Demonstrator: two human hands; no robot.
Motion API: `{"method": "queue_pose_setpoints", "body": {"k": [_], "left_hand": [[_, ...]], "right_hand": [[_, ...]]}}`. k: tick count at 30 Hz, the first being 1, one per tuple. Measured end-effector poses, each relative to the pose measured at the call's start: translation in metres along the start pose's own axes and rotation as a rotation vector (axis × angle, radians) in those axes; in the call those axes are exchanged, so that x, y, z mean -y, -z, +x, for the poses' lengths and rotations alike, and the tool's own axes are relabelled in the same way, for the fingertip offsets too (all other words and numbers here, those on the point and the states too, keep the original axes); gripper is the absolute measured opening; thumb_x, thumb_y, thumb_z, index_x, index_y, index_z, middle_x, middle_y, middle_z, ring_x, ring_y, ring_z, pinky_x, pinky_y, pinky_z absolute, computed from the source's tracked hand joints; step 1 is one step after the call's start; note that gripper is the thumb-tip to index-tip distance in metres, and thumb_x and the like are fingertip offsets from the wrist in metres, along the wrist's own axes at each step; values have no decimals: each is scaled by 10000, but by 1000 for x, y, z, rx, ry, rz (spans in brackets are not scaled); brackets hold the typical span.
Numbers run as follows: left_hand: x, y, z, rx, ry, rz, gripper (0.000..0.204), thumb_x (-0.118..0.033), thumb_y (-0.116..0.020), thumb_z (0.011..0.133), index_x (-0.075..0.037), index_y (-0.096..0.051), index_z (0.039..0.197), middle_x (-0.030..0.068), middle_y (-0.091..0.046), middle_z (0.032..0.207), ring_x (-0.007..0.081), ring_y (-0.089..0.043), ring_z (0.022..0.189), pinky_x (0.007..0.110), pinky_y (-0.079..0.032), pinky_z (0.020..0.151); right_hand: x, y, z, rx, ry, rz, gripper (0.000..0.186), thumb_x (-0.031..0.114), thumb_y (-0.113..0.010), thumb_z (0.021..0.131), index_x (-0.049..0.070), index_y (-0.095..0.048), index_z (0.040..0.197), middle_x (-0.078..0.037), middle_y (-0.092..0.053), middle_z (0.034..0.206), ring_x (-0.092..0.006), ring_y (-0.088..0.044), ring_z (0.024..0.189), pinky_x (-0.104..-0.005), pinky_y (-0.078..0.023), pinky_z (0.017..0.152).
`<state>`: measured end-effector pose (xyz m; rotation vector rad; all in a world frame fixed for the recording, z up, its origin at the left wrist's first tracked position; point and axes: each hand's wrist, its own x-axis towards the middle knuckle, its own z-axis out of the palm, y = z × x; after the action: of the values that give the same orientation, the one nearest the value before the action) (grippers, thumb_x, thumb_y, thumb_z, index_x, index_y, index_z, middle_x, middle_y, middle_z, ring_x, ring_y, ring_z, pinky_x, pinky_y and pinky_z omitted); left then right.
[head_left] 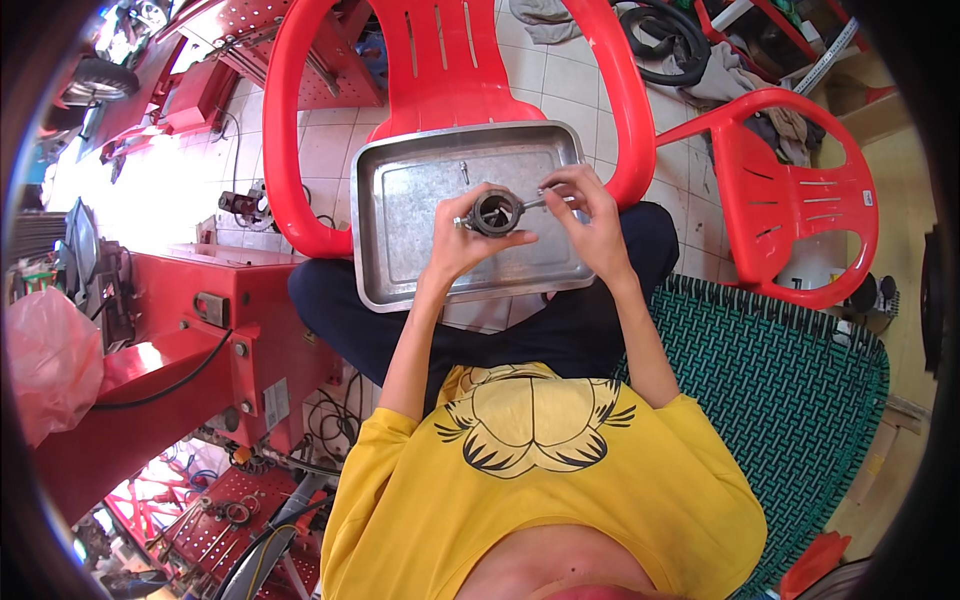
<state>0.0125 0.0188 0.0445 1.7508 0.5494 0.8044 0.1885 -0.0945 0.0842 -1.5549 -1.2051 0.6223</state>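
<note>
1. a dark metal ring-shaped part [496, 211] is held above a shallow metal tray [400, 200], which rests on the lap and against the seat of a red plastic chair [440, 70].
2. the part could be dropped into the tray, or past its edge to the tiled floor [330, 150], if the grip is loosened while it is being worked on; it is judged to be carried by fingertips alone.
3. a thin metal piece [535, 203], too small to be identified, could slip from the pinch and be lost, since it is held only at its end.
4. a small loose pin-like item [464, 172] lies in the tray and could be knocked by a falling part.
5. the tray could be tipped if the legs are shifted, as it is seen to be propped rather than laid flat.
6. the left hand [462, 240] is curled partway round the ring, thumb and fingers closed on its rim from below and from the left.
7. the right hand [590, 215] is closed in a pinch on the thin metal piece, whose tip is set at the ring's right side; the other fingers are bent loosely above.
8. a second red chair [790, 200] and a green woven seat [780, 380] are seen on the right.
</note>
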Motion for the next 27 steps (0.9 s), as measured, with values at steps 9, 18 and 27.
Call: {"method": "queue_pose_setpoints", "body": {"k": [9,18,27], "left_hand": [[8,-5,8,8,64,-4,407,-204,-980,666,-47,-715,932,37,-737,802,99,-663,738,293,-559,739],[10,-8,10,-35,106,-40,404,-191,-976,676,-39,-710,939,27,-720,796,84,-626,738,281,-545,731],[26,-8,6,-82,102,-101,389,-180,-970,686,-33,-702,928,20,-718,798,80,-612,725,279,-540,715]], "right_hand": [[-5,5,8,-16,21,7,149,126,-722,965,12,-690,1056,-79,-583,1123,-162,-676,961,-296,-548,796],[-8,8,14,25,-10,-69,184,164,-741,955,16,-681,1048,-74,-573,1098,-174,-650,973,-299,-541,782],[-16,5,17,21,2,8,199,196,-683,1007,-1,-674,1035,-61,-580,1057,-177,-657,920,-313,-544,791]]}}
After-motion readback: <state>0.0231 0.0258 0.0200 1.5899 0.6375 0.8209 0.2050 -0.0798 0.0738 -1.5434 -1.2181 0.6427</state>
